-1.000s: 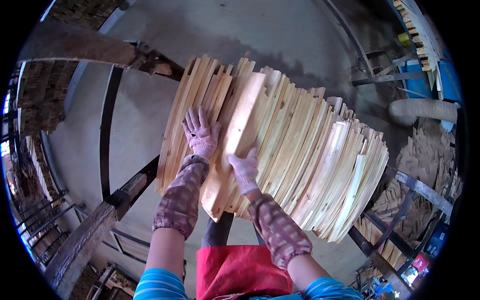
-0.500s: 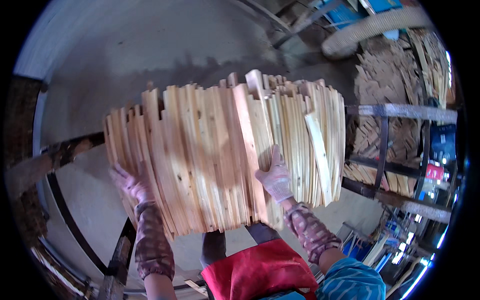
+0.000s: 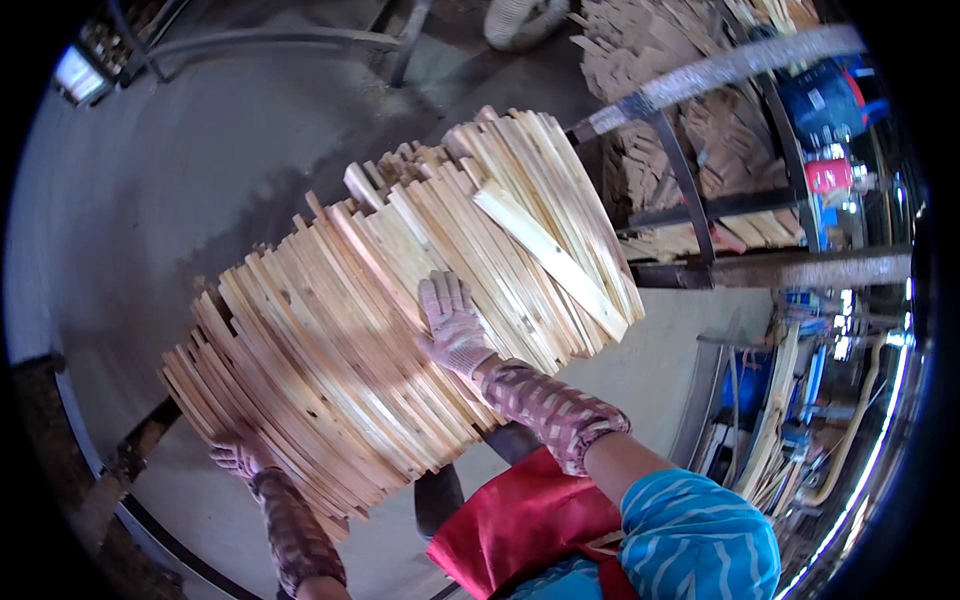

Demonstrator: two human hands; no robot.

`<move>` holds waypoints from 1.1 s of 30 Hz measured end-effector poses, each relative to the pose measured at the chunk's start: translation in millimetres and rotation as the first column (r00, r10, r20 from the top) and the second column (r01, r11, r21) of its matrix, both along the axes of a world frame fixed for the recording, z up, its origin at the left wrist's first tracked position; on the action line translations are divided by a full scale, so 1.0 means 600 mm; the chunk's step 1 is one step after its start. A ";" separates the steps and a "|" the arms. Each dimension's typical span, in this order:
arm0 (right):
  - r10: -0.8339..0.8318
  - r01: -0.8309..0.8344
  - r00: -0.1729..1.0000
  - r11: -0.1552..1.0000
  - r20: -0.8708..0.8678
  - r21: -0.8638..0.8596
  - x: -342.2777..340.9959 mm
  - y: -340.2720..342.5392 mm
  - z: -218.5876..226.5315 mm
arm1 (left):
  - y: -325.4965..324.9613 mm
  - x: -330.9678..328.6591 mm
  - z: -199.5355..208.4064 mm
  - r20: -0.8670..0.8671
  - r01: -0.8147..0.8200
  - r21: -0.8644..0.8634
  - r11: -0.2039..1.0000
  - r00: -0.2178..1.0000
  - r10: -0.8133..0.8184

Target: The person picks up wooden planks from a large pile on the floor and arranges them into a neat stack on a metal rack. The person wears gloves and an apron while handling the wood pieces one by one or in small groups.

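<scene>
A long row of pale wooden strips (image 3: 300, 340) stands packed side by side across the middle, tops at uneven heights. My right hand (image 3: 455, 325), in a light knit glove, lies flat on the strips right of the row's middle, fingers stretched out. At the row's near left end, my gloved left hand (image 3: 240, 457) rests against the outer strips with its fingers extended. One loose pale strip (image 3: 550, 258) lies slanted over the right part of the row. Neither hand has closed around a strip.
Metal rails hold the row at both ends, with the right rail (image 3: 820, 268) running outward. Behind it is a heap of wood offcuts (image 3: 650, 60). A ribbed hose (image 3: 515, 22) lies at the far edge. A blue container (image 3: 825, 100) stands far right.
My view has turned, so the row now slants up to the right. My right hand has gone from a spread thumb beside a raised strip to lying flat on the strips.
</scene>
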State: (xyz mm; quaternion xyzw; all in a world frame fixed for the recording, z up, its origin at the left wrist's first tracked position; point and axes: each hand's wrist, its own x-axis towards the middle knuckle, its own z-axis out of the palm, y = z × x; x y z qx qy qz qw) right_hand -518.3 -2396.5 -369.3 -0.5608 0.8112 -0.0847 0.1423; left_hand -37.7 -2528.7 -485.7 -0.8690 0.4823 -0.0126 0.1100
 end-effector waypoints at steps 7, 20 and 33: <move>-0.290 0.282 0.957 0.939 -0.009 -0.196 -0.121 0.129 0.025 | 0.178 -0.423 0.127 -0.881 0.394 -0.227 0.891 0.306 -0.360; -0.574 0.637 0.766 0.740 -0.290 0.217 -0.351 0.381 0.036 | 0.253 -0.683 0.119 -0.921 -0.038 -0.012 0.999 0.390 0.004; -0.243 0.405 -0.724 0.609 0.646 0.682 -0.280 0.399 0.138 | 0.213 -0.691 0.134 -0.960 -0.031 0.279 0.960 -0.022 0.279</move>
